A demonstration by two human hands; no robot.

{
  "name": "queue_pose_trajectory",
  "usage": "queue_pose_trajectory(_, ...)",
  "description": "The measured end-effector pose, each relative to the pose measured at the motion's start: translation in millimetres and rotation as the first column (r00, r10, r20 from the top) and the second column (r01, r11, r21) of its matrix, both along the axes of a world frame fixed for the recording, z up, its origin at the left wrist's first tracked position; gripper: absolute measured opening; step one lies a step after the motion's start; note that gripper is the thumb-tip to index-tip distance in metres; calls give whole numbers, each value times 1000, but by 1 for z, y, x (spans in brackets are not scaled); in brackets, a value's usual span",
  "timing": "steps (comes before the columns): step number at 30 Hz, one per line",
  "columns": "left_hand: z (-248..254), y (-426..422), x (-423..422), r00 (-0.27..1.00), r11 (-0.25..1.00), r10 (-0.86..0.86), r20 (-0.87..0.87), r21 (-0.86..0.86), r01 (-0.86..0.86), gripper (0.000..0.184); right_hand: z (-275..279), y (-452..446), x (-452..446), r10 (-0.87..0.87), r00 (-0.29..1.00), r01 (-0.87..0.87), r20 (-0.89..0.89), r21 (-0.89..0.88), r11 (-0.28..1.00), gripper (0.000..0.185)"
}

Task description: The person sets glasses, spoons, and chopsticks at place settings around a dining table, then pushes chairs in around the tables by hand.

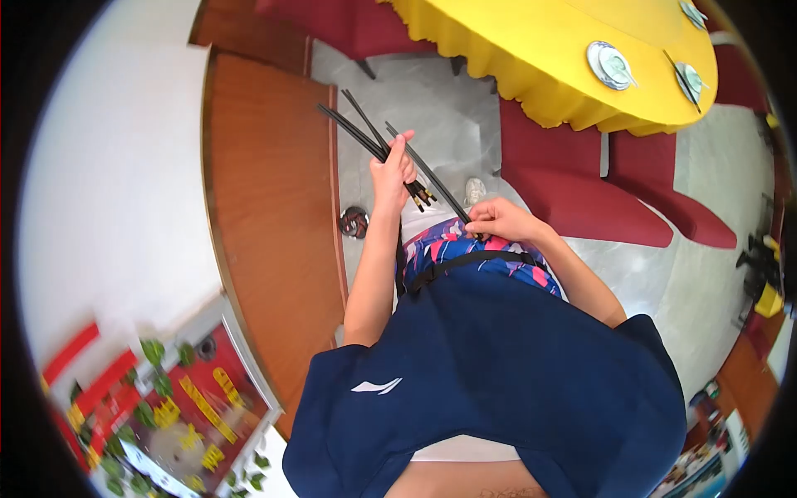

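My left hand (392,173) is closed around a small bunch of black chopsticks (355,127), whose gold-banded ends stick out below the fist. Lower and to the right, my right hand (503,219) pinches the end of more dark chopsticks (432,176). These slant up to the left, and their far tips come close to the fingers of my left hand. Whether they touch it, I cannot tell. Both hands are in front of my waist, above patterned blue and pink shorts (448,241).
A table with a yellow cloth (531,58) stands at the upper right, set with plates (608,82) and chopsticks (674,65). Dark red chairs (573,183) are beside it. A brown wooden panel (270,207) runs along the left, with a red sign (199,398) below. The floor (448,91) is grey.
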State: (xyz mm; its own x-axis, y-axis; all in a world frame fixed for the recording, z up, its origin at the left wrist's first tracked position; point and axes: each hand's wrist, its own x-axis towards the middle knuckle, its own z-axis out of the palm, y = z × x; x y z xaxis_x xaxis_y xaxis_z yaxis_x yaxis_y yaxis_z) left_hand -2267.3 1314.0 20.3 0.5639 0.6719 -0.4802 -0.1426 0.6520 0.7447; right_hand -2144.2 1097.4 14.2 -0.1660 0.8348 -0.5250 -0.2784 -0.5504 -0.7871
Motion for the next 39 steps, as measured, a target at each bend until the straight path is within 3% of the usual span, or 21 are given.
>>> queue_pose_trajectory(4, -12, 52, 40, 986, 987, -161, -52, -30, 159, 31, 3, 31, 8, -173, 983, 175, 61, -33, 984, 16)
queue_pose_trajectory(6, -18, 83, 59, 981, 981, -195, -25, -14, 194, 29, 9, 49, 12, -139, 956, 150, 259, -21, 988, 17)
queue_pose_trajectory(10, -33, 131, 87, 924, 925, -380, -43, -38, 379, 29, 1, 77, 14, -181, 928, 224, 325, -98, 970, 19)
queue_pose_trajectory(12, -41, 147, 102, 866, 873, -486, -116, -39, 485, 26, 1, 85, 10, -382, 877, 415, 291, -60, 908, 23)
queue_pose_trajectory(13, -46, 152, 110, 844, 852, -522, -128, -27, 523, 24, 8, 86, 9, -537, 822, 563, 190, -131, 816, 21)
queue_pose_trajectory(15, -59, 142, 120, 805, 815, -576, -142, -34, 578, 23, -4, 62, 12, -655, 734, 679, 177, -196, 708, 20)
queue_pose_trajectory(17, -59, 144, 148, 714, 725, -684, -149, -37, 688, 21, -15, 53, 11, -842, 506, 856, 187, -225, 465, 19)
queue_pose_trajectory(18, -57, 141, 164, 683, 694, -715, -147, -32, 719, 21, -14, 50, 15, -864, 467, 877, 188, -220, 426, 19)
queue_pose_trajectory(20, -53, 128, 196, 623, 631, -772, -127, -31, 775, 21, -9, 45, 24, -887, 300, 950, 351, -188, 247, 19)
queue_pose_trajectory(21, -51, 122, 214, 603, 608, -791, -108, -19, 794, 21, -10, 44, 31, -920, 198, 973, 337, -179, 144, 19)
queue_pose_trajectory(22, -58, 109, 215, 616, 621, -782, -96, -27, 783, 21, -15, 34, 35, -912, 213, 971, 350, -180, 158, 19)
queue_pose_trajectory(24, -55, 101, 253, 593, 596, -802, -76, -39, 802, 21, -24, 36, 50, -975, -71, 993, 211, -77, -89, 21)
queue_pose_trajectory(26, -60, 86, 316, 546, 551, -834, -84, -57, 833, 19, -35, 32, 97, -965, -158, 983, 210, -62, -175, 23)
queue_pose_trajectory(28, -64, 67, 371, 544, 553, -831, -115, -72, 830, 19, -49, 24, 144, -929, -364, 924, 70, -97, -369, 22)
queue_pose_trajectory(29, -70, 52, 382, 604, 615, -788, -114, -131, 778, 19, -51, 5, 175, -944, -318, 936, 90, -126, -328, 19)
queue_pose_trajectory(35, -130, 10, 520, 669, 666, -728, -151, -391, 636, 23, -107, -40, 308, -963, -269, 946, -21, -195, -260, 18)
queue_pose_trajectory(36, -132, -1, 525, 737, 716, -658, -155, -431, 549, 23, -102, -57, 332, -973, -231, 952, -18, -213, -222, 18)
queue_pose_trajectory(39, -145, 7, 563, 658, 680, -726, -200, -355, 642, 23, -113, -40, 350, -966, -258, 945, 2, -209, -253, 20)
